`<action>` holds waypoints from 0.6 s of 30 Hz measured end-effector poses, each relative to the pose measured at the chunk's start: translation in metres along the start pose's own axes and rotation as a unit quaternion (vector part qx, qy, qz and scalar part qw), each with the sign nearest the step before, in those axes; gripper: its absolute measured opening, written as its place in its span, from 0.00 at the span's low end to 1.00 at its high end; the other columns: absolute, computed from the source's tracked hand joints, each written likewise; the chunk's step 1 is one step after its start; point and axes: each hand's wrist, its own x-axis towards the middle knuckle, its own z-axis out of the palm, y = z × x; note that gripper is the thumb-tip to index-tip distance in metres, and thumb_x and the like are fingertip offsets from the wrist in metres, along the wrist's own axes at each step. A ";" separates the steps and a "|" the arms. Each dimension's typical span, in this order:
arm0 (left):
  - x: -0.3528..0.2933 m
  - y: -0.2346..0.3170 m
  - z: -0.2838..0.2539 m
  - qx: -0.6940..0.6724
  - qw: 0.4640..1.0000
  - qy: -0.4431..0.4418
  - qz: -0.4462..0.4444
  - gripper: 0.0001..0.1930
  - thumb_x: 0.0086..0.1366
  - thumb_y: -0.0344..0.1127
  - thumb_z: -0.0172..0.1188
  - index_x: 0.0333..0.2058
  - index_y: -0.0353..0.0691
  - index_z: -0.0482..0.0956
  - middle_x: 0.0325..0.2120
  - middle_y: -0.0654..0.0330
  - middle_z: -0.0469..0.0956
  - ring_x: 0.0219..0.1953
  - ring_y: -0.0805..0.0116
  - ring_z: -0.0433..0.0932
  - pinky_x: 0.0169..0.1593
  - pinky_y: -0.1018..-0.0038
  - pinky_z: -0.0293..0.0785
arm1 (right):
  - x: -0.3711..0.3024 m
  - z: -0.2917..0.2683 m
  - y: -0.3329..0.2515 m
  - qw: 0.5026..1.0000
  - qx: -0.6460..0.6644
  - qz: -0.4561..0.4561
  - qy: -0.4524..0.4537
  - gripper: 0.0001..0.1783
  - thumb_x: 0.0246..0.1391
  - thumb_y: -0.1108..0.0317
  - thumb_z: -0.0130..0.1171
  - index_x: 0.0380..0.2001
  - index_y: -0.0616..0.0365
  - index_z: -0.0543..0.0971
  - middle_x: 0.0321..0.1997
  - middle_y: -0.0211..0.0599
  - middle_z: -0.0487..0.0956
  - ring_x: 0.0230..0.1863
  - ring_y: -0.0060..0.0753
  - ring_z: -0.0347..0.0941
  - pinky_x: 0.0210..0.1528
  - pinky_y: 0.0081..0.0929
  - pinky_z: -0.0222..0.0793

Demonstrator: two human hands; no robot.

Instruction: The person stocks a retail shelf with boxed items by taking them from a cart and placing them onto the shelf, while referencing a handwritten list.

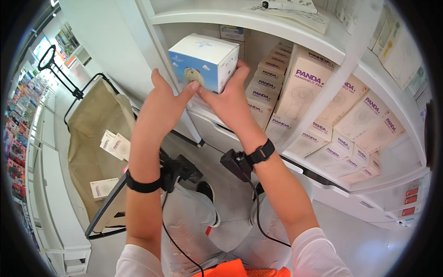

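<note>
A blue and white box (205,62) with a picture of a small round fan is tilted in front of the shelf opening. My right hand (228,97) grips it at its right side and lower corner, thumb on the front. Beside its lower left, my left hand (159,108) has fingers spread, one pointing up and apart from the box; its thumb tip reaches the box's front near my right thumb. Fingers behind the box are hidden. Just right of the box, a row of cream fan boxes (263,94) stands on the shelf.
A beige fabric cart (87,152) on the left holds several cream boxes (115,145). Larger fan boxes (302,87) fill the curved white shelf unit (258,21). On its upper ledge lie paper and a marker (288,6). Dark drawer slots run below.
</note>
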 end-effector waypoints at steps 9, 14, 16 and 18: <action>0.045 -0.040 0.096 -0.493 0.844 -0.145 -0.156 0.43 0.70 0.54 0.60 0.71 0.30 0.53 0.46 0.52 0.79 0.52 0.61 0.81 0.51 0.66 0.77 | 0.082 0.003 0.060 0.997 -0.043 0.051 0.026 0.60 0.47 0.66 0.76 0.68 0.72 0.42 0.65 0.62 0.62 0.66 0.55 0.65 0.66 0.39 0.66; 0.101 -0.064 0.143 -0.686 0.699 -0.149 -0.134 0.31 0.70 0.30 0.53 0.71 0.39 0.61 0.51 0.58 0.74 0.56 0.62 0.76 0.59 0.63 0.74 | 0.154 0.018 0.078 0.980 -0.023 0.192 0.048 0.47 0.57 0.72 0.70 0.63 0.63 0.44 0.61 0.55 0.69 0.61 0.47 0.71 0.55 0.41 0.77; 0.114 -0.065 0.155 -0.728 0.657 -0.141 -0.138 0.30 0.69 0.30 0.53 0.70 0.37 0.62 0.50 0.57 0.74 0.55 0.63 0.77 0.59 0.63 0.74 | 0.177 0.017 0.101 0.973 -0.103 0.201 0.055 0.47 0.56 0.74 0.70 0.63 0.62 0.45 0.61 0.55 0.69 0.61 0.49 0.71 0.52 0.44 0.80; 0.119 -0.069 0.163 -0.763 0.617 -0.127 -0.146 0.30 0.69 0.29 0.53 0.69 0.36 0.63 0.50 0.56 0.74 0.53 0.63 0.77 0.59 0.63 0.74 | 0.193 0.009 0.127 0.983 -0.118 0.138 0.022 0.47 0.54 0.78 0.71 0.64 0.61 0.45 0.60 0.56 0.69 0.61 0.50 0.72 0.50 0.50 0.82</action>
